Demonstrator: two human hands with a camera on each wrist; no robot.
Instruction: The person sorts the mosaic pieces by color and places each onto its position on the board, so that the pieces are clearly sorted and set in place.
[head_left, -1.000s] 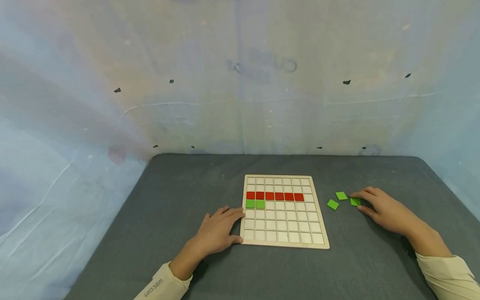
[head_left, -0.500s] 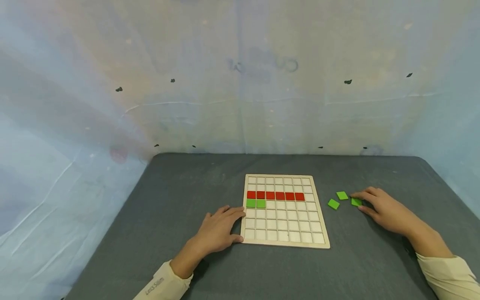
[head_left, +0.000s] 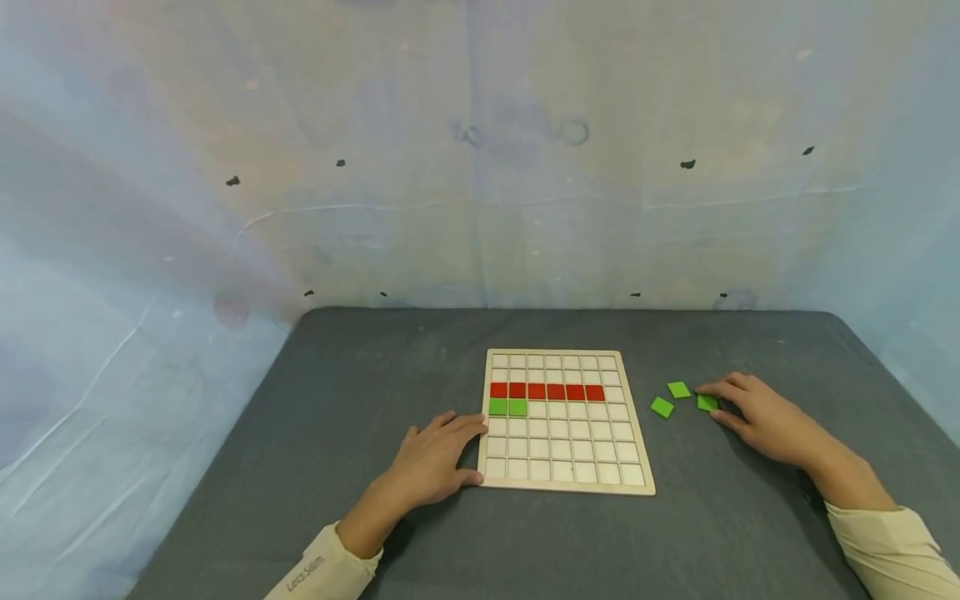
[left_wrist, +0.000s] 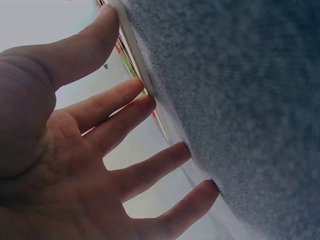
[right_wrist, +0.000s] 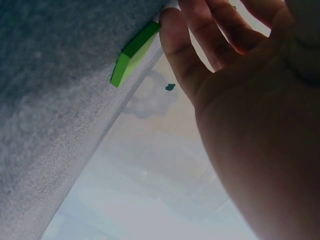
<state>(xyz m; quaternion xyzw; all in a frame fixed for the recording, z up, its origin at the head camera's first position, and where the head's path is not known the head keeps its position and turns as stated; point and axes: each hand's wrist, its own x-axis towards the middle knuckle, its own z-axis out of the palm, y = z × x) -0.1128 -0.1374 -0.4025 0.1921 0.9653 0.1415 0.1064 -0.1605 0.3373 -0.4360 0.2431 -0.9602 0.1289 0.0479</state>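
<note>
A pale wooden board (head_left: 560, 479) with a grid of square cells lies at the middle of the table. Its third row has several red tiles (head_left: 555, 391); two green tiles (head_left: 507, 407) sit side by side in the row below. My left hand (head_left: 431, 462) touches the board's left edge with fingers and thumb spread, two other fingertips on the cloth in the left wrist view. To the board's right, my right hand (head_left: 772, 421) has thumb and index finger at opposite edges of a loose green tile (head_left: 707, 402). In the right wrist view a fingertip meets a green tile (right_wrist: 131, 55) on the cloth.
Two more loose green tiles, a nearer one (head_left: 662, 407) and a farther one (head_left: 678, 389), lie between the board and my right hand. The dark grey cloth-covered table (head_left: 375, 358) ends at a pale hanging sheet (head_left: 420, 242) behind.
</note>
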